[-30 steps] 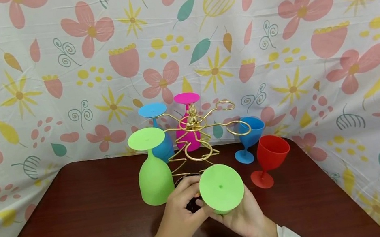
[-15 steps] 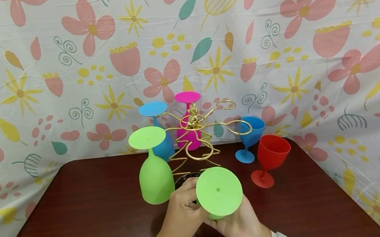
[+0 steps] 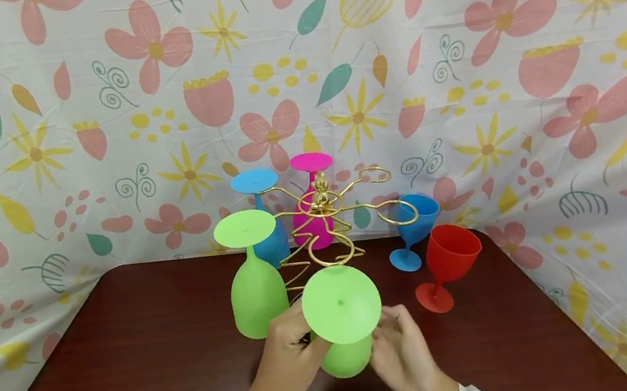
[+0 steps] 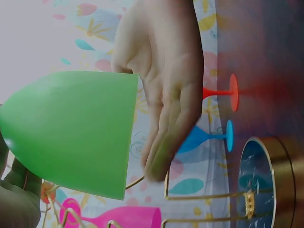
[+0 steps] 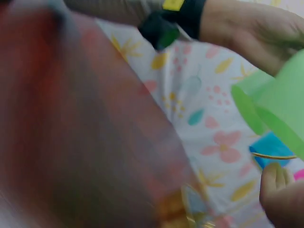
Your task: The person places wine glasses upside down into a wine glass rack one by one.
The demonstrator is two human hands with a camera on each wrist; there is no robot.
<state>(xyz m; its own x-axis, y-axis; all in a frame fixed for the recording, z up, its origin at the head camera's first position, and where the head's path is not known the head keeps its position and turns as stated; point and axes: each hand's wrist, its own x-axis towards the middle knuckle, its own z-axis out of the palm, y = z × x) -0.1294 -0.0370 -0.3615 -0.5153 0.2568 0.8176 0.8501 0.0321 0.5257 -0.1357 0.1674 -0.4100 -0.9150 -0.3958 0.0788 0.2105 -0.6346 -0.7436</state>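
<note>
An upside-down green plastic goblet [image 3: 341,305] is in front of the gold wire rack [image 3: 323,202], its foot uppermost. My left hand [image 3: 285,352] grips it just under the foot. In the left wrist view, the bowl [image 4: 71,133] spans the left half, its rim facing the table side. My right hand [image 3: 404,364] is at the right of the bowl, its fingers loosely extended. The left wrist view shows that right hand [image 4: 166,90] beside the rim, not wrapped round the bowl. A second green goblet [image 3: 257,291] hangs upside down at the rack's left.
Upside-down blue [image 3: 254,181] and pink [image 3: 311,162] goblets hang at the rack's back; several wire loops hold nothing. On the right, a blue goblet [image 3: 415,224] and a red goblet [image 3: 450,253] stand upright on the dark table [image 3: 133,371]. Behind is a floral cloth [image 3: 155,111].
The held green goblet has shifted left and tilted, so more of its bowl shows below the foot. My right hand has come away from cupping the bowl.
</note>
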